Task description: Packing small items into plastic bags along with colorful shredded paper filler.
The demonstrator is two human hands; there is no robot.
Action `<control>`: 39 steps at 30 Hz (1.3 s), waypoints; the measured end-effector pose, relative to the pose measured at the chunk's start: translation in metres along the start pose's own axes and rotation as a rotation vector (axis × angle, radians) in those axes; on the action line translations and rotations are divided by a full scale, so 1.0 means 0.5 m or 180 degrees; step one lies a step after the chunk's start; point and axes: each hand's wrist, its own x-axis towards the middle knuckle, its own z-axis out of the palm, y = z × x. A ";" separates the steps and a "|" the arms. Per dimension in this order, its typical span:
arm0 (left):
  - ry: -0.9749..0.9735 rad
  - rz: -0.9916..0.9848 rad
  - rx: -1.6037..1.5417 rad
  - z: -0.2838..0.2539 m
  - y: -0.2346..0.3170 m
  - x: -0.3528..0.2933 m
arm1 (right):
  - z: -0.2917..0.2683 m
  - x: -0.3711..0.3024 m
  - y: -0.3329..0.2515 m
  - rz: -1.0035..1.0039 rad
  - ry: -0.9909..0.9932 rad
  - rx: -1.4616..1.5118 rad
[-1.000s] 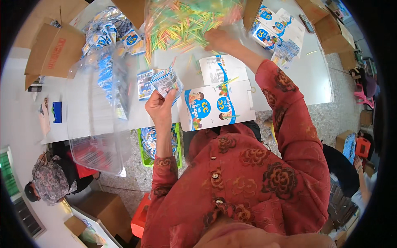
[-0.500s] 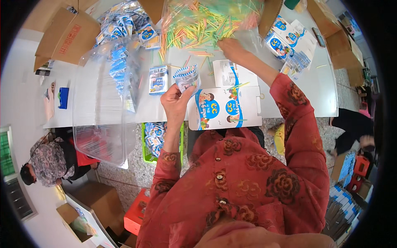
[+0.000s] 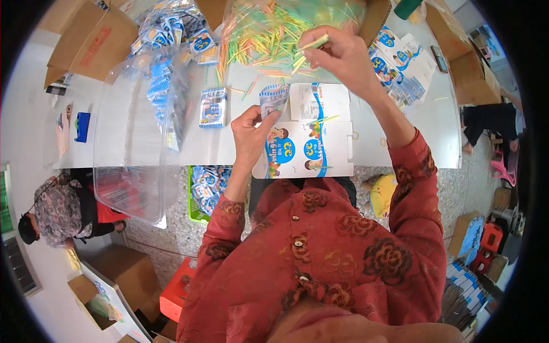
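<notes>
Pinched upright in my left hand (image 3: 251, 134) is a small clear pouch (image 3: 273, 98) with a blue-and-white striped edge. My right hand (image 3: 346, 63), raised above the table, has its fingers closed on a few thin yellow-green sticks (image 3: 316, 43). Behind it, a large heap of thin sticks (image 3: 257, 43) in yellow, green, pink and orange spills from a clear plastic bag. Under my hands lies a flattened white printed carton (image 3: 337, 148), with a few loose sticks on it. To the left of the pouch rests a filled packet (image 3: 213, 108).
At left stands a clear plastic bin (image 3: 128, 188) beside many striped packets (image 3: 163, 91). A green basket (image 3: 194, 208) of packets sits below the table edge. Cardboard boxes (image 3: 86, 48) flank the table. Another person (image 3: 57, 211) is at far left.
My right hand has lifted from the edge of the stick heap, and sticks now show in its fingers. My left hand still holds the pouch, shifted slightly right.
</notes>
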 end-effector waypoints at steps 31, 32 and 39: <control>-0.0458 0.0110 0.0042 0.000 0.017 0.000 | 0.041 -0.018 -0.039 0.0193 -0.1177 -0.0768; -0.0413 0.0039 -0.0120 0.003 0.017 0.001 | 0.042 -0.014 -0.039 0.0054 -0.1292 -0.0954; -0.0492 -0.0231 -0.0788 0.014 0.036 0.006 | 0.051 -0.008 0.001 -0.0856 -0.0754 -0.1411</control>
